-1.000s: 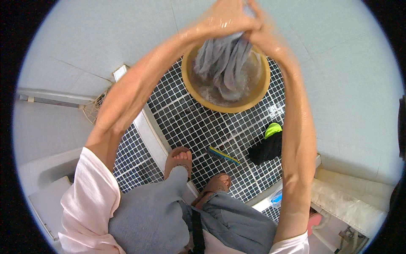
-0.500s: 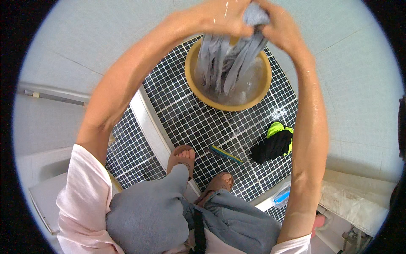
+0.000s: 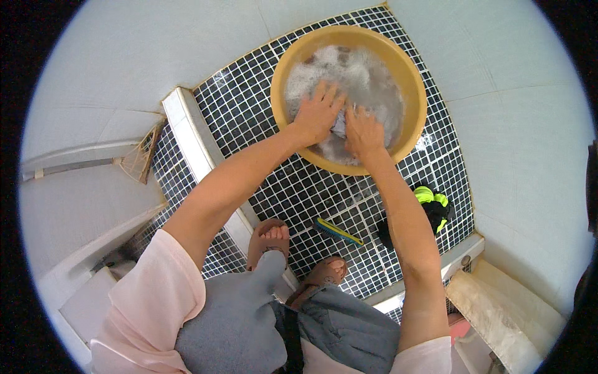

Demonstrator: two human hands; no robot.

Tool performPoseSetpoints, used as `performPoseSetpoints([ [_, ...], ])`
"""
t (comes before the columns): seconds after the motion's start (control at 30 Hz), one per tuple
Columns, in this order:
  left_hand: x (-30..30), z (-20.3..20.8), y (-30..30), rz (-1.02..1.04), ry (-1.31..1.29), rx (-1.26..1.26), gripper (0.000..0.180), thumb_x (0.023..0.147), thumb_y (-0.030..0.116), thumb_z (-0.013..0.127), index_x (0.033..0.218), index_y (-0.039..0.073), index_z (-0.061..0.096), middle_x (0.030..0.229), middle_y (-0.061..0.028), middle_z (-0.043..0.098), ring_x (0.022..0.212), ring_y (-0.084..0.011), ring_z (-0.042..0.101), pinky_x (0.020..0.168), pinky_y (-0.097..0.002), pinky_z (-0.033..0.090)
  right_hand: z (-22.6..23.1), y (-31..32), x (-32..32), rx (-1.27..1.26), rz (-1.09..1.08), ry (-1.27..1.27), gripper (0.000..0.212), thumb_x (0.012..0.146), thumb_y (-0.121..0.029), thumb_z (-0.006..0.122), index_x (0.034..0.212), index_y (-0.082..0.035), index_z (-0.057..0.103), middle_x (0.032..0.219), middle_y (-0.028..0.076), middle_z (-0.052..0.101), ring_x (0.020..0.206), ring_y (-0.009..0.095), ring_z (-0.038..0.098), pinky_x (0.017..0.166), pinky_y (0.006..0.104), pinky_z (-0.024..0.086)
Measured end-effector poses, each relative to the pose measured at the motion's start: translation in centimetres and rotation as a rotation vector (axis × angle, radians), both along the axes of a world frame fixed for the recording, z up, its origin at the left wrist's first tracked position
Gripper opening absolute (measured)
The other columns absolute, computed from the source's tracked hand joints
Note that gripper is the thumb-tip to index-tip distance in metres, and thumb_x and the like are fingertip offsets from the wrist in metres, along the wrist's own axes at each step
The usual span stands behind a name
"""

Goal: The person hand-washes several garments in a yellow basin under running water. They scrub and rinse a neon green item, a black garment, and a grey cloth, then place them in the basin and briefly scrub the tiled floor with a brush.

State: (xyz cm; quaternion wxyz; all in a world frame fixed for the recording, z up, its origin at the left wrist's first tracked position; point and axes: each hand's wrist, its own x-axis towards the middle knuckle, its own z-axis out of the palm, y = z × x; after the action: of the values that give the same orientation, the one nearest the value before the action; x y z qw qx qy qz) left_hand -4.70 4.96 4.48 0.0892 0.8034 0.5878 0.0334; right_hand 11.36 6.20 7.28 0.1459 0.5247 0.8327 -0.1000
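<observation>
Head view, my left hand point(image 3: 316, 117), right hand point(image 3: 365, 132) lowered into the far basin point(image 3: 417, 100), fingers outstretched, grey cloth point(image 3: 339, 126) no longer raised.

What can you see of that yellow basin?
The basin is wide, round and mustard-yellow, seemingly plastic, with a smooth rim. It stands upright on the dark tiled floor, holding foamy, cloudy water and some greyish cloth. The left hand and right hand reach inside; whether they touch the basin is unclear.

Round yellow-tan basin point(image 3: 416, 81), upright on black-tiled floor point(image 3: 293, 196). Contains cloudy, foamy water point(image 3: 381, 81). Pale grey cloth point(image 3: 339, 126) inside basin, wet, bunched, only small patch showing.
</observation>
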Motion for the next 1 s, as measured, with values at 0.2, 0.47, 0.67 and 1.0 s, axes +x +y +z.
performPoseSetpoints([
  [0.2, 0.3, -2.6, 2.9, -0.153, 0.066, 0.079, 0.07, 0.082, 0.017, 0.071, 0.148, 0.012, 0.049, 0.157, -0.0152, 0.041, 0.148, -0.0364, 0.03, 0.11, -0.0586, 0.038, -4.4, 1.3, 0.5, -0.025, 0.003, -0.04, 0.074, 0.082, -0.023, 0.077, 0.15, -0.016, 0.049, 0.145, 0.015, 0.053, 0.123, 0.033, 0.062, 0.097, 0.0446, 0.055],
  [0.47, -0.8, -3.5, 6.7, -0.013, -0.169, -0.688, 0.062, 0.082, 0.021, 0.072, 0.14, 0.005, 0.056, 0.148, -0.0211, 0.05, 0.136, -0.036, 0.045, 0.108, -0.0533, 0.042, -5.8, 5.4, 1.8, -0.289, -0.129, 0.215, 0.064, 0.083, -0.027, 0.074, 0.142, -0.009, 0.056, 0.145, 0.019, 0.054, 0.123, 0.036, 0.06, 0.097, 0.0447, 0.053],
  [0.67, -1.7, -4.4, 9.4, 0.11, -0.293, -0.777, 0.058, 0.082, 0.024, 0.072, 0.134, 0.0, 0.061, 0.141, -0.0255, 0.057, 0.127, -0.0356, 0.057, 0.107, -0.0493, 0.044, -11.6, 7.9, 4.2, -0.474, -0.438, 0.693, 0.063, 0.084, -0.031, 0.072, 0.139, -0.004, 0.057, 0.135, 0.022, 0.061, 0.118, 0.039, 0.061, 0.093, 0.0469, 0.053],
  [1.0, -2.1, -5.6, 3.0, -0.14, -0.449, -0.189, 0.048, 0.081, 0.012, 0.072, 0.128, 0.004, 0.063, 0.136, -0.0181, 0.062, 0.133, -0.0374, 0.052, 0.107, -0.0471, 0.046, -15.0, 1.2, 3.3, -0.037, -0.014, 0.012, 0.055, 0.089, -0.023, 0.062, 0.141, -0.005, 0.056, 0.139, 0.026, 0.058, 0.12, 0.041, 0.061, 0.106, 0.0501, 0.046],
])
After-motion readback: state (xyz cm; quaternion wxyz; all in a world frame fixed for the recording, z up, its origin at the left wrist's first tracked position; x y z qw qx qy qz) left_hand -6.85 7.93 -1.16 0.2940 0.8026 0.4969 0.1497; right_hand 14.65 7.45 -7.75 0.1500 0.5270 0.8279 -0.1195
